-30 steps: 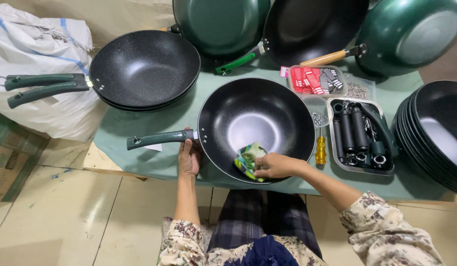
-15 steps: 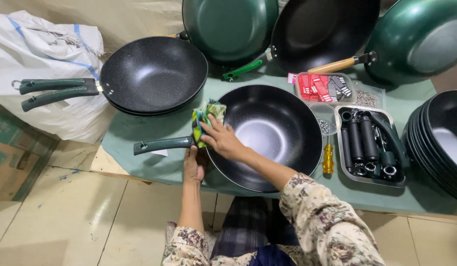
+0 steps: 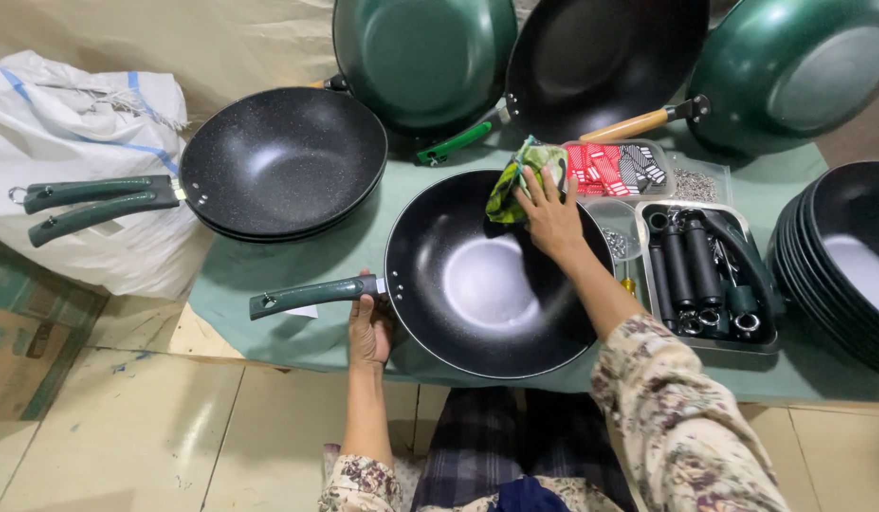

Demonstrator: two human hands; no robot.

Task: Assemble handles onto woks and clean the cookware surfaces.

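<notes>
A big black pan (image 3: 492,275) sits in the middle of the green surface (image 3: 269,284), with its green handle (image 3: 311,295) sticking out toward 9 o'clock. The left hand (image 3: 370,327) is at the spot where the handle meets the pan, and its grip is closed around the handle's base, with the thumb up by the rim. The right hand (image 3: 551,216) reaches across the pan to the far rim at about 1 o'clock. Its fingers are spread out flat, pressing a green and yellow cloth (image 3: 520,175) against the rim (the cloth is bunched up under the fingertips, not pinched in a fist). At 10 o'clock from the pan is a stack of speckled pans (image 3: 283,161) with two handles pointing left over a white sack (image 3: 74,123). At 12 o'clock more green and black pans (image 3: 421,57) lean up. At 3 o'clock is a metal tray (image 3: 710,275) with black handles and small parts in it. Past it, at the far right, sits a stack of dark bowls (image 3: 842,265).
</notes>
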